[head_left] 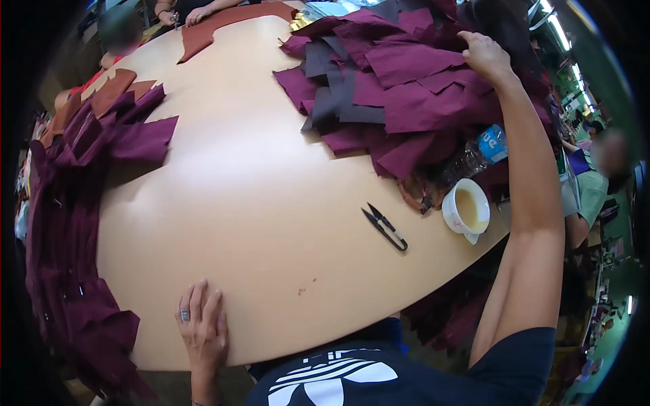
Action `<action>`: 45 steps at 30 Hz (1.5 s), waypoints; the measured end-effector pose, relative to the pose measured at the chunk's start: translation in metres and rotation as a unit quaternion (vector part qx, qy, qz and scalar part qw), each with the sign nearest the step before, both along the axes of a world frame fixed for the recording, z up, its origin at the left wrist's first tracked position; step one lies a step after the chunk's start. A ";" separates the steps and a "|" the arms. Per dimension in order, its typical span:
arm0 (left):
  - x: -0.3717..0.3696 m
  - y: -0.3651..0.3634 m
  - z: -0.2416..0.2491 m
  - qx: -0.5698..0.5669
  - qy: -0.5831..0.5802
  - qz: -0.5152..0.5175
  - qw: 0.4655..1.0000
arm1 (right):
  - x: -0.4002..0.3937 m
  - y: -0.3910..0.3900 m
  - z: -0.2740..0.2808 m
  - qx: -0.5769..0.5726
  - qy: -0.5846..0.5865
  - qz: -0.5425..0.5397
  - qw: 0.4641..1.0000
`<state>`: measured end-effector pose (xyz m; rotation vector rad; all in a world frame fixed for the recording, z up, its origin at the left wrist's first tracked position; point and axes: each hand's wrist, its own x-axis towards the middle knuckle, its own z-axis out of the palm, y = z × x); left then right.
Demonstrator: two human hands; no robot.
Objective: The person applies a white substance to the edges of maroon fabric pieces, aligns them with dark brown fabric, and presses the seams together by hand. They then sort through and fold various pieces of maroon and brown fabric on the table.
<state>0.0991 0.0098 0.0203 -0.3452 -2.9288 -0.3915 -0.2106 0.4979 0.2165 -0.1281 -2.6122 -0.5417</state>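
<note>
My left hand (203, 326) lies flat on the near left part of the wooden table (237, 176), fingers apart, a ring on one finger. Stretched out to the far right, my right hand (486, 57) rests on a heap of maroon cloth pieces (413, 88); its fingers are bent, and whether they pinch cloth is too small to tell. Dark grey pieces (332, 88) are mixed into the heap. Black thread snips (384, 227) lie on the table, with a white cup (466, 208) of yellowish liquid to their right.
A clear bottle (474, 157) with a blue label lies against the heap. More maroon cloth (64, 237) hangs over the left edge, with brown pieces (112, 93) above it. Across the table, another person's hands (186, 15) are at a brown piece (223, 24).
</note>
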 end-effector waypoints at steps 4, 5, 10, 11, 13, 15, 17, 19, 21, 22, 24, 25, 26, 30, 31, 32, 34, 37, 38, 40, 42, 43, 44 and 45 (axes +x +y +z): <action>-0.001 -0.001 -0.001 -0.010 -0.009 0.005 1.000 | -0.042 0.047 0.014 -0.071 0.061 -0.057 0.994; -0.001 0.000 0.000 -0.011 -0.011 0.007 1.000 | -0.049 0.052 0.017 -0.094 0.051 -0.058 0.993; -0.002 0.000 0.000 -0.022 -0.019 0.012 1.000 | -0.111 0.112 -0.002 -0.227 -0.011 -0.043 0.973; -0.003 0.000 0.001 -0.020 -0.023 0.014 0.999 | -0.116 0.118 -0.008 -0.246 -0.036 -0.069 0.966; -0.003 0.001 0.002 -0.017 -0.030 0.017 0.999 | -0.122 0.139 -0.020 -0.332 -0.021 -0.087 0.939; -0.003 0.001 0.003 -0.015 -0.038 0.021 0.999 | -0.124 0.148 -0.026 -0.383 0.053 -0.128 0.913; -0.004 0.001 0.003 -0.015 -0.041 0.020 0.999 | -0.098 0.128 -0.016 -0.386 0.103 -0.082 0.913; -0.004 0.001 0.002 -0.019 -0.039 0.019 0.999 | -0.095 0.133 -0.011 -0.381 0.141 -0.044 0.913; -0.003 0.000 0.002 -0.020 -0.039 0.016 0.999 | -0.090 0.129 -0.012 -0.306 0.028 -0.075 0.948; -0.003 -0.001 0.002 -0.020 -0.037 0.017 0.999 | -0.090 0.123 -0.011 -0.267 -0.027 -0.088 0.959; -0.002 -0.002 0.001 -0.013 -0.037 0.015 0.999 | -0.089 0.107 -0.011 -0.204 -0.044 -0.111 0.972; -0.002 -0.002 0.002 -0.010 -0.038 0.014 0.999 | -0.087 0.097 -0.010 -0.176 -0.017 -0.105 0.979; -0.002 -0.002 0.002 -0.009 -0.037 0.016 0.999 | -0.084 0.091 -0.008 -0.150 0.010 -0.099 0.984; -0.002 -0.001 0.003 -0.006 -0.035 0.017 0.999 | -0.088 0.091 0.016 -0.167 0.095 0.033 0.981; -0.003 -0.002 0.003 -0.006 -0.035 0.017 0.999 | -0.095 0.098 0.018 -0.166 0.105 0.037 0.980; -0.003 -0.001 0.003 -0.006 -0.035 0.017 0.999 | -0.102 0.106 0.019 -0.166 0.114 0.041 0.979; -0.003 -0.002 0.002 -0.007 -0.037 0.018 0.999 | -0.099 0.085 0.027 -0.131 0.112 -0.012 0.985; -0.004 0.000 0.003 -0.016 -0.045 0.023 0.999 | -0.095 0.050 0.023 -0.140 0.202 0.000 0.969; -0.004 0.000 0.003 -0.018 -0.045 0.023 0.999 | -0.142 0.111 0.018 -0.106 0.229 0.126 0.959; -0.005 0.000 0.004 -0.023 -0.047 0.019 0.998 | -0.161 0.117 0.014 -0.140 0.170 0.035 0.975; -0.005 0.000 0.003 -0.021 -0.054 0.020 0.998 | -0.178 0.137 -0.011 -0.377 0.003 0.008 0.926; -0.005 -0.001 0.003 -0.020 -0.058 0.020 0.998 | -0.199 0.161 -0.037 -0.415 -0.018 0.002 0.910; -0.004 0.000 0.003 -0.023 -0.061 0.020 0.998 | -0.211 0.174 -0.055 -0.452 -0.038 -0.003 0.891; -0.005 0.000 0.004 -0.026 -0.062 0.021 0.998 | -0.211 0.172 -0.064 -0.441 -0.051 -0.016 0.896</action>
